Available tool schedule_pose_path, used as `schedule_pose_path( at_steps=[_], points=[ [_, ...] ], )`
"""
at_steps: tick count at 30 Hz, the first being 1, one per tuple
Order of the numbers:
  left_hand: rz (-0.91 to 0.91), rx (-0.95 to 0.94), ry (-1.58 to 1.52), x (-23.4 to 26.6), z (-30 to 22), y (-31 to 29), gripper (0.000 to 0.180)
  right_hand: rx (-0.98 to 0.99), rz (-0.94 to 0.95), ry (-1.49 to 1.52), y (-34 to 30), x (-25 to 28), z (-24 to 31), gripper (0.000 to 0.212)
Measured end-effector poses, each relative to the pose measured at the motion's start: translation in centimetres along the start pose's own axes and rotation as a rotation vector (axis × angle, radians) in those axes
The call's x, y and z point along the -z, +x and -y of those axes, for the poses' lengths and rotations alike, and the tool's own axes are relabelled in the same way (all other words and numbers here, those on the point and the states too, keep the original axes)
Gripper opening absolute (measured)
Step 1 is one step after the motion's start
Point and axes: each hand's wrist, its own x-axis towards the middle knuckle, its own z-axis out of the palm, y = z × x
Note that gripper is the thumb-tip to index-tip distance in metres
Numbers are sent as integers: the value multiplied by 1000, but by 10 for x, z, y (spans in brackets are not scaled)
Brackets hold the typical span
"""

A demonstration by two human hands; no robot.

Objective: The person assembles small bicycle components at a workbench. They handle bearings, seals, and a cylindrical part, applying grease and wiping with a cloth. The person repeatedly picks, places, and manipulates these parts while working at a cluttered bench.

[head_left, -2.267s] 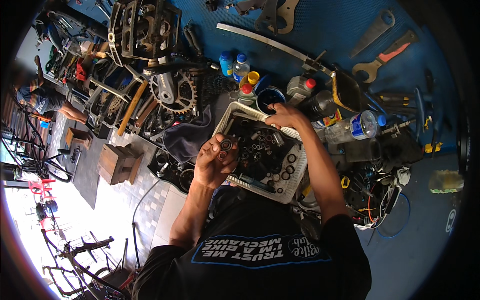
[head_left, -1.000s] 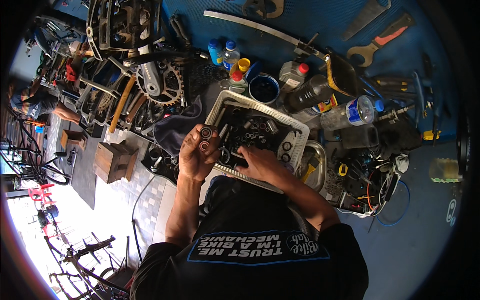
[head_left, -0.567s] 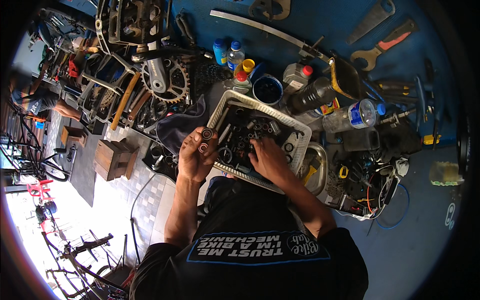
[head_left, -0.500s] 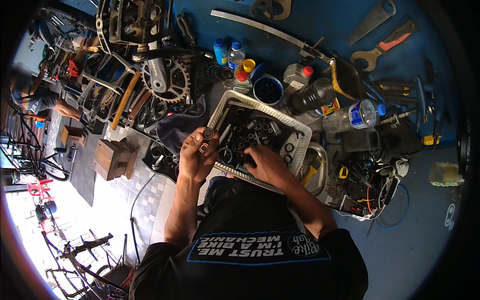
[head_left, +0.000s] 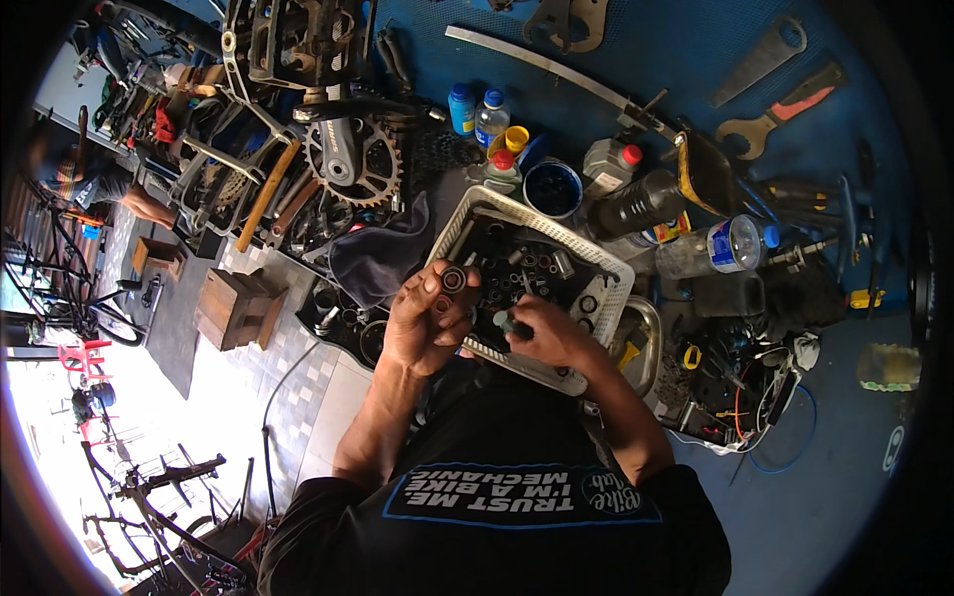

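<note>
My left hand [head_left: 417, 323] is raised at the near left corner of a white plastic basket [head_left: 608, 273], closed on small round bearings. One ring-shaped bearing [head_left: 453, 279] shows at the fingertips, and a reddish ring [head_left: 443, 302] sits just below it. Over the basket's near side, my right hand [head_left: 550, 336] pinches a short dark green cylindrical piece [head_left: 509, 324] whose kind I cannot make out. Loose rings, sleeves and other small metal parts fill the basket, among them a light metal sleeve [head_left: 563, 262].
Behind the basket stand an open blue tub [head_left: 552, 189] and several bottles, including a clear one [head_left: 711, 248]. A metal tray [head_left: 651, 343] adjoins its right side. Leftward lie a dark cloth [head_left: 383, 260], a crankset [head_left: 343, 164] and a wooden stool [head_left: 237, 308]. Another person [head_left: 99, 189] is at far left.
The right hand has lifted a little from among the parts, and the dark green piece now shows in its fingers. The left hand keeps its bearings. The whole view has shifted slightly.
</note>
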Motion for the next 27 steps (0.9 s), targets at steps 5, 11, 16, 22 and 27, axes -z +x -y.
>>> schedule_pose_path(
  at_steps=[5,11,16,22,27],
  points=[
    [-6,32,-111,-3,6,2,25,142,-238,206,-3,50,27,24],
    [66,8,104,-13,5,5,28,269,-424,651,-9,96,70,27],
    [31,-10,-1,-23,14,7,28,630,-506,1187,-3,117,107,27],
    [83,-11,12,-21,19,5,27,939,-340,1289,-4,143,144,71],
    [51,-25,28,-31,24,3,27,944,-286,1448,0,141,162,72]
  ],
)
